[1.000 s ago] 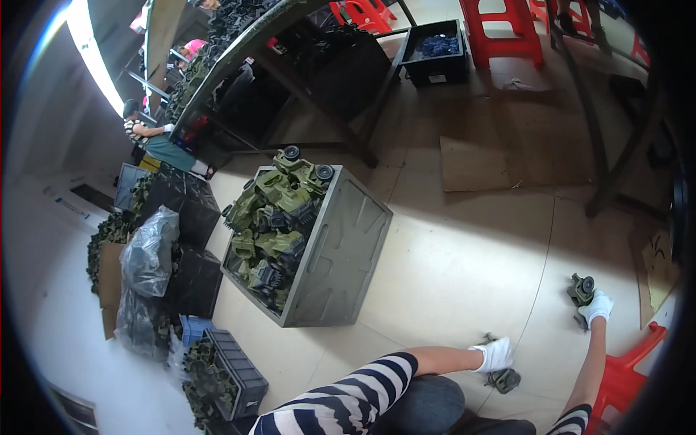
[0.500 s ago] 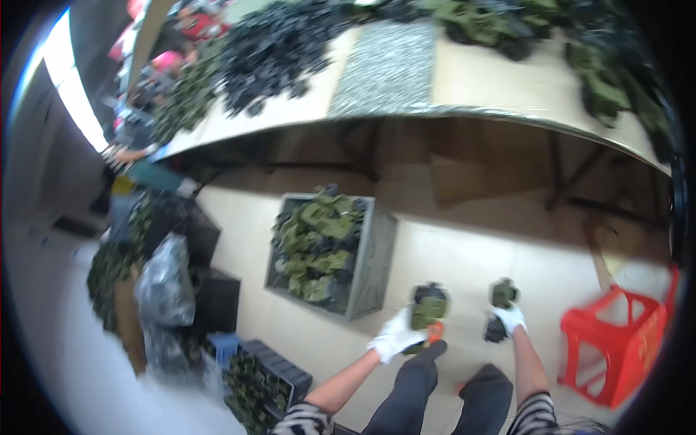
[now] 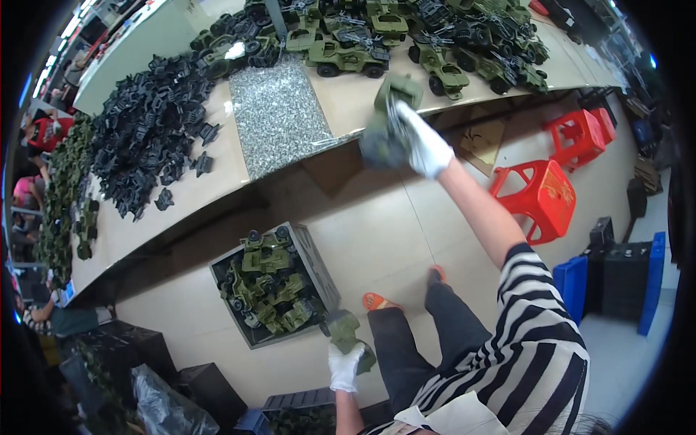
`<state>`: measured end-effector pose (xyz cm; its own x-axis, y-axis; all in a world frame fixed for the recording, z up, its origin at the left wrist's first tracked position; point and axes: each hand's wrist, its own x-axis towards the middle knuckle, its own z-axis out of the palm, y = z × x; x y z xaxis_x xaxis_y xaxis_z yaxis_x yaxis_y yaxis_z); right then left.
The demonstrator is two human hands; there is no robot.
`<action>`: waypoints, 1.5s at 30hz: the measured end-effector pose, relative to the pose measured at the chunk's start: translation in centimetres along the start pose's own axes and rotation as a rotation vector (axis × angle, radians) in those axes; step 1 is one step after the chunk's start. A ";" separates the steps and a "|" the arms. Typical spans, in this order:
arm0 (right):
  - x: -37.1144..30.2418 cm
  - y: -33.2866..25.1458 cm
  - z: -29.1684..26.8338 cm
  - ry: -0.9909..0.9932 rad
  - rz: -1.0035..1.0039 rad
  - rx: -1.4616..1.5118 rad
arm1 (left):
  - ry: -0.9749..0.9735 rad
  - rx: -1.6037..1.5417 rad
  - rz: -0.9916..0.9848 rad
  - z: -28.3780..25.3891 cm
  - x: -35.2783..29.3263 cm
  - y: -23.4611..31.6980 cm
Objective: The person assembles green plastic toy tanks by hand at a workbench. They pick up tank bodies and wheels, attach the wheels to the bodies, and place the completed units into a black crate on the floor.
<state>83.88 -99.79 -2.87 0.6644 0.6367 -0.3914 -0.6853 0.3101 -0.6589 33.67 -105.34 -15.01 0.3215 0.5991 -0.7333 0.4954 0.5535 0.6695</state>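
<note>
My left hand (image 3: 346, 367), in a white glove, is closed on a green toy vehicle (image 3: 343, 328) just right of a grey crate (image 3: 317, 264). Reaching forward, my gloved right hand (image 3: 429, 148) grips another green toy vehicle (image 3: 399, 90) with dark parts; it hangs over the table's front edge and is blurred. The crate on the floor is heaped with green toy vehicles (image 3: 264, 286) with black wheels. On the table (image 3: 225, 185), finished-looking toy jeeps (image 3: 348, 54) stand in a crowded group beyond my right hand.
Black plastic parts (image 3: 148, 130) lie piled on the table's left, beside green pieces (image 3: 61, 210). A speckled grey slab (image 3: 279, 119) crosses the tabletop. Red stools (image 3: 536, 196) stand at the right, near blue panels (image 3: 570, 288). Dark crates and a clear plastic bag (image 3: 170, 406) sit lower left. Other people (image 3: 54, 134) are far left.
My right hand has risen from near the floor to the table edge with its toy vehicle. My left hand keeps its toy vehicle by the crate. The view has turned.
</note>
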 end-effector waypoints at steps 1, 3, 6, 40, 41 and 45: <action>3.6 -1.2 -2.4 -0.026 0.067 -0.100 | -0.014 0.014 0.016 -0.9 0.1 1.4; 5.7 -0.7 -2.5 0.054 0.067 -0.387 | 0.005 -0.002 0.053 -2.7 0.9 2.7; 5.7 0.8 0.0 0.304 -0.057 -0.649 | 0.055 0.031 0.084 -5.1 2.1 6.0; -23.9 55.1 12.0 -0.410 1.203 -1.113 | -0.095 -0.105 -0.155 -29.9 2.7 -1.5; -23.2 57.2 12.9 -0.487 1.101 -1.326 | 0.072 -0.143 -0.108 -31.1 2.6 -4.3; -18.4 63.7 20.6 -0.927 0.840 -2.061 | 0.363 -0.285 -0.249 -38.8 -0.6 -8.6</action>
<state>21.85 -77.26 -24.40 -0.1217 0.4018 -0.9076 0.8000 -0.5016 -0.3293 -2.07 -88.03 -15.74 -0.1039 0.5634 -0.8196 0.2658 0.8099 0.5229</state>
